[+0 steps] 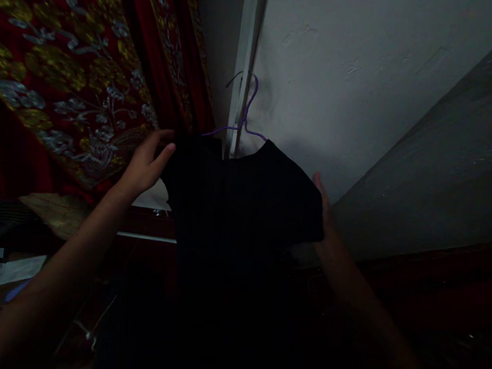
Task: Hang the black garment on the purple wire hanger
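A black short-sleeved T-shirt (235,206) is spread upright in front of me on a purple hanger (248,112). The hanger's hook stands above the neckline, before a pale vertical edge; whether it hangs on anything I cannot tell. At the shirt's left shoulder is my left hand (148,160), thumb and fingers closed about the dark cloth, fingertips partly lost in it. My right hand (325,212) is at the right sleeve, mostly behind it. One finger shows above the sleeve's edge; the others are hidden. The lower part of the shirt fades into darkness.
A red curtain (72,69) with gold and silver embroidery hangs at the left. Behind the shirt are a pale vertical edge (246,28) and a whitish wall (349,61). Papers (18,270) and a white cord (91,335) lie low at the left. The room is dim.
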### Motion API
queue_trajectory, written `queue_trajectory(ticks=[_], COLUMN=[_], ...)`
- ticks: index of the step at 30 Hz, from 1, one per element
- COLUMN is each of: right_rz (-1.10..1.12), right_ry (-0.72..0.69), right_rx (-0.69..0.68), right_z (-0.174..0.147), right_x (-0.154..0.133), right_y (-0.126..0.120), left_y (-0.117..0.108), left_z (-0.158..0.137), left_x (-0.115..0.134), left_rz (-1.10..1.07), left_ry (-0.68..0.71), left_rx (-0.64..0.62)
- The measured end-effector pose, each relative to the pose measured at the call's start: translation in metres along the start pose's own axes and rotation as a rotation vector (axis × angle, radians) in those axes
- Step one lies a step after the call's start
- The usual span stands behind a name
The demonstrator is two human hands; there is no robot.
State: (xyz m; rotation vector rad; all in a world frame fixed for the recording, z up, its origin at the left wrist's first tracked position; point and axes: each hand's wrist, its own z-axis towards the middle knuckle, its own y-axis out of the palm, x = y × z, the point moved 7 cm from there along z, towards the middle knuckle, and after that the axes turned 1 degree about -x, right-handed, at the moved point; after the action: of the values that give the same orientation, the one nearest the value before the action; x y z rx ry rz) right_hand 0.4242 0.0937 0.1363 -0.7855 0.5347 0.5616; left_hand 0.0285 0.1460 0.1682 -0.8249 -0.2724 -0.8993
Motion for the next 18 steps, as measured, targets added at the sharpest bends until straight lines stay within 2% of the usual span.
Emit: queue_trajectory(ticks=[3, 5, 6, 8, 10, 14, 16, 18], right_rz=[0.292, 0.399, 0.409, 0.458, 0.553, 0.617, 0.574, 0.502], right_ry=[0.006, -0.034, -0.057, -0.054, 0.008, 0.112, 0.107, 0.030], right_rx=[-0.282, -0.413, -0.431, -0.413, -0.341, -0.170, -0.117, -0.123], right_z=[-0.001, -0.007, -0.010, -0.014, -0.016, -0.023, -0.038, -0.062], right_x=[-0.003, -0.018, -0.027, -0.041, -0.049, -0.049, -0.051, -0.061], right_y=[0.008, 0.013, 0.014, 0.013, 0.007, -0.023, -0.038, -0.043], left_y=[0.009, 0.020, 0.024, 0.031, 0.030, 0.013, 0.004, 0.003], left_z=[-0.015, -0.020, -0.021, -0.021, -0.019, -0.019, -0.022, -0.024], left_x=[-0.028, -0.028, -0.024, -0.009, 0.010, 0.049, 0.067, 0.082], left_rz=[-0.112, -0.162, -0.184, -0.218, -0.233, -0.225, -0.252, -0.324], left_ry=[-0.118, -0.135, -0.131, -0.108, -0.079, -0.056, -0.072, -0.109], left_rx=[-0.060, -0.095, -0.105, -0.121, -0.124, -0.100, -0.085, -0.088])
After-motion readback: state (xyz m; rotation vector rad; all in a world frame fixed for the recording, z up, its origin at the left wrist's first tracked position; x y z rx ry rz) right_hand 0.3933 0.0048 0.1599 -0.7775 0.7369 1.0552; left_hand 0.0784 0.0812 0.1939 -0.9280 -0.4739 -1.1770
